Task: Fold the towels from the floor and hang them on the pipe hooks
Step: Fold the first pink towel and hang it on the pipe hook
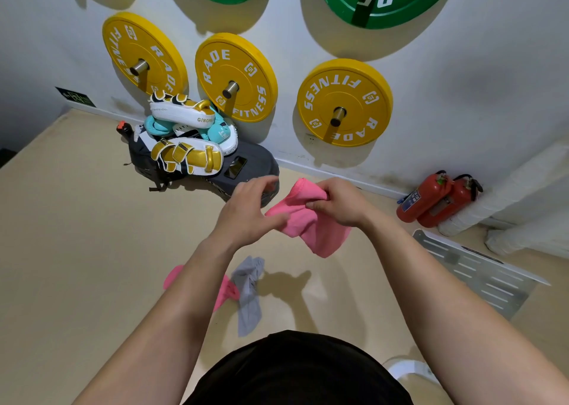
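The left hand [249,210] reaches forward, fingers half spread. Its thumb tip is at the left edge of the raised pink towel [308,220], though I cannot tell whether it pinches. Just right, the right hand [338,201] clenches the bunched top, and the cloth hangs below its knuckles. Beneath the left forearm, a second pink towel [172,277] and a grey towel [249,287] lie touching.

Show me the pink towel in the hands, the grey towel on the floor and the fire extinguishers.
held pink towel [311,230]: head view, hanging middle of the cloth.
grey towel [248,297]: head view, its crumpled middle.
fire extinguishers [423,201]: head view, red body of one.
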